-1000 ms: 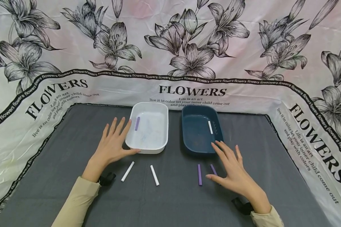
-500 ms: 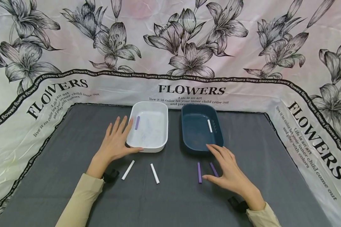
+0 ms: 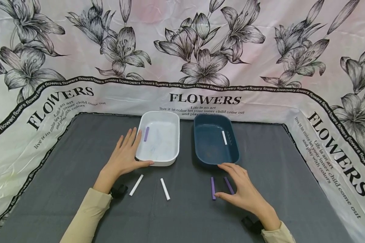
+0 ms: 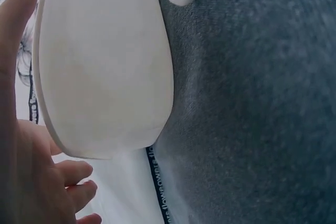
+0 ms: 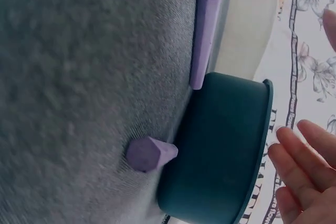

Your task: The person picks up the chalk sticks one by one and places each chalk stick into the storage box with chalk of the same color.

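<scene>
My left hand (image 3: 123, 158) spreads its straight fingers along the left side of the white tub (image 3: 160, 161), its thumb at the near rim. Inside that tub lies a purple chalk stick (image 3: 146, 134). Over the table in front of the dark blue tub (image 3: 197, 145) hovers my right hand (image 3: 241, 187), fingers relaxed and nothing held. Its thumb is close beside one purple chalk stick (image 3: 213, 188); a second purple chalk stick (image 5: 152, 153) lies beneath the hand, partly covered in the head view. A white chalk stick (image 3: 224, 138) rests inside the dark blue tub.
Two white chalk sticks, a left one (image 3: 136, 185) and a right one (image 3: 165, 189), lie on the grey cloth (image 3: 176, 222) in front of the white tub. A flower-printed sheet (image 3: 140, 98) borders the cloth at the back and sides.
My right hand has moved left and nearer to me, away from the dark blue tub's right side, over the purple chalk sticks. The left hand has shifted slightly right.
</scene>
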A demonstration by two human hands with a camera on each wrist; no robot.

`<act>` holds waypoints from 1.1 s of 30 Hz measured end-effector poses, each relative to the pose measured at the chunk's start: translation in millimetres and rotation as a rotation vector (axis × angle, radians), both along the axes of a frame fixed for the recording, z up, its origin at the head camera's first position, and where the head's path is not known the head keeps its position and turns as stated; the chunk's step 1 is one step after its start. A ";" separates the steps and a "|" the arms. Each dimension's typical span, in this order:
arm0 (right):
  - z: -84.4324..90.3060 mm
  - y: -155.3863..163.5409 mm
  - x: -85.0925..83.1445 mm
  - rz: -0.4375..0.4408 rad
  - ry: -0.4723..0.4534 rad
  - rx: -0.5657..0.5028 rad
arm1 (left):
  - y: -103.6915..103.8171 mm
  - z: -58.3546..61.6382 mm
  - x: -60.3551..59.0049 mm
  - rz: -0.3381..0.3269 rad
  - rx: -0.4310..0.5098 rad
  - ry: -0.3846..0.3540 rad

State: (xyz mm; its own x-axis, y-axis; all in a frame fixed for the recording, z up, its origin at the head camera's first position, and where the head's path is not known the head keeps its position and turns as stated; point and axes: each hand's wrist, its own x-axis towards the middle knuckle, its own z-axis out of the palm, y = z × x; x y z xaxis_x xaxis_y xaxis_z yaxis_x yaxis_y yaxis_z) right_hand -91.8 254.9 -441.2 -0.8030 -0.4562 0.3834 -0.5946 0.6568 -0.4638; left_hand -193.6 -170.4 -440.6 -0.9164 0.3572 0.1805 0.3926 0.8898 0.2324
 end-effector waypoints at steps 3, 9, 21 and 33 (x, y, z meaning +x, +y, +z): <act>-1.7 1.0 0.7 0.012 0.013 -0.025 | 2.9 -0.3 0.6 -0.007 0.018 -0.031; -6.7 0.9 2.6 0.010 0.003 -0.024 | 7.6 -2.2 0.9 -0.026 0.033 -0.049; -14.7 -6.0 5.0 0.000 -0.074 0.017 | 10.5 -7.9 3.0 -0.006 0.020 -0.011; -12.2 -10.8 3.1 0.065 -0.271 0.162 | 12.8 -8.1 3.3 -0.012 0.046 -0.008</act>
State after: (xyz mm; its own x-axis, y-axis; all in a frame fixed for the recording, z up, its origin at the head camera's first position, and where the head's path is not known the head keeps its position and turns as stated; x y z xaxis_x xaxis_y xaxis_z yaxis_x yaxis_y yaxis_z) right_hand -88.7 244.1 -453.5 -0.8333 -0.5473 0.0774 -0.5065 0.7001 -0.5033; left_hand -190.2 -157.6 -448.6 -0.9135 0.3601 0.1894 0.4015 0.8733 0.2760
